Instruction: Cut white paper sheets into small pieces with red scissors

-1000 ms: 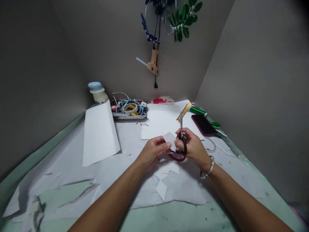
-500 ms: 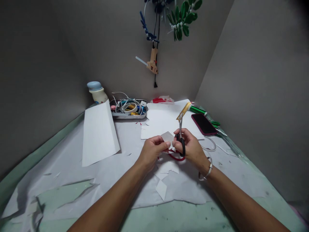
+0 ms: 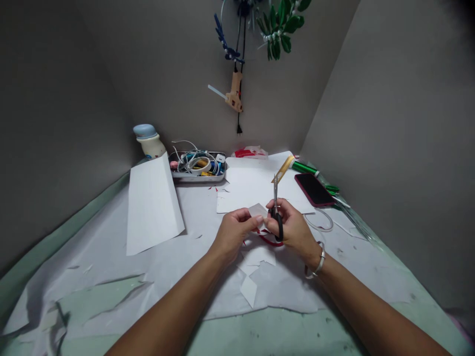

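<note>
Between thumb and fingers, my left hand pinches a small piece of white paper. Black-handled scissors are in my right hand, their blades pointing up and away from me. The right fingertips are close to the paper's edge; whether they touch it I cannot tell. Under both hands lies a red band, partly hidden. Nearer to me, white paper scraps and a kite-shaped paper piece rest on the covered table.
A folded white sheet stands at left, beside a metal tray of craft supplies and a blue-lidded jar. At right are a phone, gold ribbon and a green roll. A glue gun hangs on the wall.
The scissors have tilted slightly left, and my right hand has shifted a little with them. My left hand keeps its pinch on the paper almost unmoved.
</note>
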Motion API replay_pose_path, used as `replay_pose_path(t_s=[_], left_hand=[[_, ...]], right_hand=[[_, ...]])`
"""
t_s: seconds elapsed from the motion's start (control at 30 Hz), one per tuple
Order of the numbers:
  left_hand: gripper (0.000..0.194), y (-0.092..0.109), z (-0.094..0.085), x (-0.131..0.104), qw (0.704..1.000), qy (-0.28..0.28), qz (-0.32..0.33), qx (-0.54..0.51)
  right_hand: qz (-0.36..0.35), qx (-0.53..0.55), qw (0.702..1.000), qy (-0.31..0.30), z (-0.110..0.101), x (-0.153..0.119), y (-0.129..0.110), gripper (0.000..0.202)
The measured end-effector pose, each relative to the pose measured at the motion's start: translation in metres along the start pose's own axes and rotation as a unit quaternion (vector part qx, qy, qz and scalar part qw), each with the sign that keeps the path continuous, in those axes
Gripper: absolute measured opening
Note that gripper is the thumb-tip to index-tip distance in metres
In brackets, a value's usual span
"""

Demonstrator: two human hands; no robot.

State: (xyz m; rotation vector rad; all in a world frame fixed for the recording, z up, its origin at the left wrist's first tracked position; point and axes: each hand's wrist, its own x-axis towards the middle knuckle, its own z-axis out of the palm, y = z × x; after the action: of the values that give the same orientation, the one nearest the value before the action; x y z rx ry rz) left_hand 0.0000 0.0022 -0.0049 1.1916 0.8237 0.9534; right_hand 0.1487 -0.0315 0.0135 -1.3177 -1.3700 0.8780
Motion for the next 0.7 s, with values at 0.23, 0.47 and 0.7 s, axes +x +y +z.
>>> replay_pose_path(t_s=[0.23,0.47,0.7], left_hand=[[0.024,0.001,-0.002,0.002,1.0,0.002,0.025,0.017],[0.019,0.009,-0.009,0.005,0.999,-0.014,0.034,-0.039],[0.018,0.014,-0.009,0.004,0.998,-0.022,0.022,-0.059]], right_hand=[[-0.004,0.005,1.0,-0.013,-0.002,0.0,-0.004,0.026],[-0.009,-0.163,0.971,-0.173,-0.05,0.003,-0.028,0.037],[-0.038,-0.314,0.927,-0.2,-0.07,-0.002,-0.04,0.037]])
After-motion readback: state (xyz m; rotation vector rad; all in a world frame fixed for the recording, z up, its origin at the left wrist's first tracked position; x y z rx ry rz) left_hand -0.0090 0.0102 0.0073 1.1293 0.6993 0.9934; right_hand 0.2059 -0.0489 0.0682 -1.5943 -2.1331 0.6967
